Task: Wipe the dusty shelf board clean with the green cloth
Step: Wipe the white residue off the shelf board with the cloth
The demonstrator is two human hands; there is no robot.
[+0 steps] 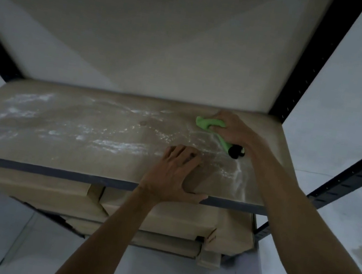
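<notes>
Green cloth (210, 123), bunched under my right hand (231, 128), presses on the shelf board (60, 141) at its far right corner. My left hand (175, 174) rests open, flat near the front edge. Risk: hard sweeps could push white dust (103, 142) over the edge.

Green cloth (210, 123) mostly hidden under right hand (233, 128).

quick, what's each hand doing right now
Left hand: open, flat on the shelf board, holding nothing.
Right hand: closed on the green cloth.
</notes>
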